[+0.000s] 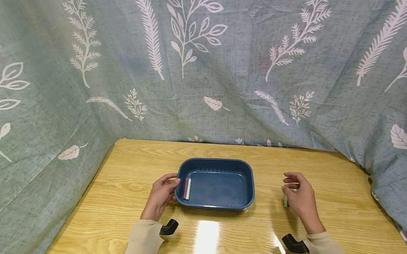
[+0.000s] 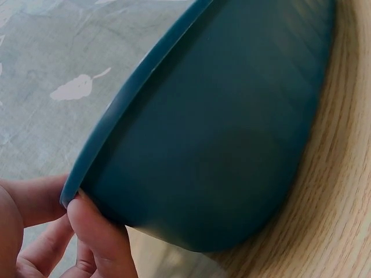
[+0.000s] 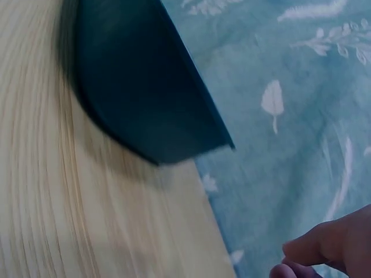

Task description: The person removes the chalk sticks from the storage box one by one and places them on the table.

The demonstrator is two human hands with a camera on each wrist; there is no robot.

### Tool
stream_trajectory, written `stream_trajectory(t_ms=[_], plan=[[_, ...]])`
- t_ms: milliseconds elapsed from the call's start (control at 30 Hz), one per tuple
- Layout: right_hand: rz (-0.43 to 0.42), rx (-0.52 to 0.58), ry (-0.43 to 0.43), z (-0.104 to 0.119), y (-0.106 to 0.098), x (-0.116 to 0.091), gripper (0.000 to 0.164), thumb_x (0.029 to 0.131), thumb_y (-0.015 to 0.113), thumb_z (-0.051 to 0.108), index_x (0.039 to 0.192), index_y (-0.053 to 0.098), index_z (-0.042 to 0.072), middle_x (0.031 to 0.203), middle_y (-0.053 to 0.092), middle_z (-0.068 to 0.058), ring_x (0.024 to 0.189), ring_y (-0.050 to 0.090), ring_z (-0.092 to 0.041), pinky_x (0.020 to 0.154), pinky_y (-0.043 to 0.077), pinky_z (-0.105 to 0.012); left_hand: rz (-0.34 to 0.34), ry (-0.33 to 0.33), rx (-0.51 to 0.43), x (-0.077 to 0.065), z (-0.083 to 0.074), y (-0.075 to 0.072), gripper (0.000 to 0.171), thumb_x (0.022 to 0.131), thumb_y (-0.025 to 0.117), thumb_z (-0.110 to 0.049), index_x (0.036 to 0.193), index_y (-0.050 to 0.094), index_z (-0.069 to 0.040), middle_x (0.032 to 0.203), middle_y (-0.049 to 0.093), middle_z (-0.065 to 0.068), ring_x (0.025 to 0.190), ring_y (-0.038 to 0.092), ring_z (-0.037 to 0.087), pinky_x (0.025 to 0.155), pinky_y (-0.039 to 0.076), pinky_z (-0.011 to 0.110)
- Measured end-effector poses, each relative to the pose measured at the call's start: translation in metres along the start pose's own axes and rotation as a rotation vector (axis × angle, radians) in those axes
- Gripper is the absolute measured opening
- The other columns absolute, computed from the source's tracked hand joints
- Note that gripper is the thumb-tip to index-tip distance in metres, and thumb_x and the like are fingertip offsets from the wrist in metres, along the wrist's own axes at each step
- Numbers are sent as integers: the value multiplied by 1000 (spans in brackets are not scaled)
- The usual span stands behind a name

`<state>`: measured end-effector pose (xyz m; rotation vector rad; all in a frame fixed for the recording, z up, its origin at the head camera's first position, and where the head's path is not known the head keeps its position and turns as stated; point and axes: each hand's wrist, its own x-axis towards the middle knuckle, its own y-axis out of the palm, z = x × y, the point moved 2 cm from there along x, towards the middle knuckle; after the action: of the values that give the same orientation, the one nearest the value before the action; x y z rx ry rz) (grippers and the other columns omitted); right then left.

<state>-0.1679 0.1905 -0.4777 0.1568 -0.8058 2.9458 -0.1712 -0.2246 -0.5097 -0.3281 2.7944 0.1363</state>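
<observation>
A dark blue plastic tray (image 1: 213, 207) stands on the wooden table. Inside it, along the left end, a purple stick (image 1: 186, 188) and a pale green stick (image 1: 188, 189) lie side by side. My left hand (image 1: 161, 192) grips the tray's left rim; its thumb and fingers pinch the rim (image 2: 134, 81) in the left wrist view. Well right of the tray, my right hand (image 1: 302, 199) hovers with bent fingers and partly covers another pale green stick (image 1: 286, 201). A bit of green shows between thumb and index finger. The right wrist view shows only fingertips (image 3: 319, 243) and no stick.
The wooden table (image 1: 139, 157) runs to a grey-green leaf-print curtain (image 1: 175, 111) at the back and sides. Bright light reflections (image 1: 205, 246) lie on the table in front of the tray. A black wrist device (image 1: 169, 227) sits on each forearm.
</observation>
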Motion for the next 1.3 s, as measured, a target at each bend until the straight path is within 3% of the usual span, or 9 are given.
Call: stream_trajectory(t_ms=[167, 267, 467, 767, 967, 1300], plan=[[10, 35, -20, 12, 18, 2, 34, 101, 63, -8, 135, 58, -8, 121, 64, -29, 108, 65, -41, 89, 57, -39, -10, -1, 10, 0, 1, 1, 35, 103, 68, -9, 136, 62, 2, 99, 67, 6, 74, 62, 12, 54, 49, 21], [6, 60, -37, 19, 28, 4, 34, 99, 63, -11, 132, 60, -8, 118, 66, -29, 106, 67, -41, 85, 58, -35, -11, -5, 8, -1, 0, 1, 35, 104, 68, -9, 136, 62, 2, 99, 67, 6, 74, 62, 11, 54, 49, 21], [2, 108, -75, 35, 50, 7, 33, 96, 64, -13, 128, 63, -7, 114, 67, -26, 103, 69, -41, 88, 59, -48, -14, -6, 2, 0, 0, 1, 35, 104, 68, -9, 136, 62, 2, 99, 66, 6, 73, 62, 11, 54, 49, 21], [37, 169, -119, 56, 86, 8, 33, 96, 65, -14, 127, 64, -6, 116, 67, -25, 101, 67, -36, 85, 58, -38, -14, -3, -5, 1, 0, 1, 34, 103, 68, -8, 135, 63, 2, 97, 67, 6, 73, 62, 12, 54, 50, 21], [64, 190, -128, 67, 107, 8, 32, 95, 66, -13, 126, 64, -4, 117, 68, -23, 100, 67, -35, 87, 58, -46, -16, -4, -4, 1, 0, 1, 34, 103, 69, -9, 135, 64, 1, 98, 67, 6, 73, 62, 12, 54, 49, 22], [106, 241, -137, 83, 141, 5, 27, 95, 66, -12, 119, 67, 0, 112, 70, -22, 95, 69, -32, 84, 58, -47, -18, -7, 3, 0, 0, 1, 35, 103, 69, -10, 135, 63, 1, 98, 67, 6, 74, 62, 12, 53, 49, 21]])
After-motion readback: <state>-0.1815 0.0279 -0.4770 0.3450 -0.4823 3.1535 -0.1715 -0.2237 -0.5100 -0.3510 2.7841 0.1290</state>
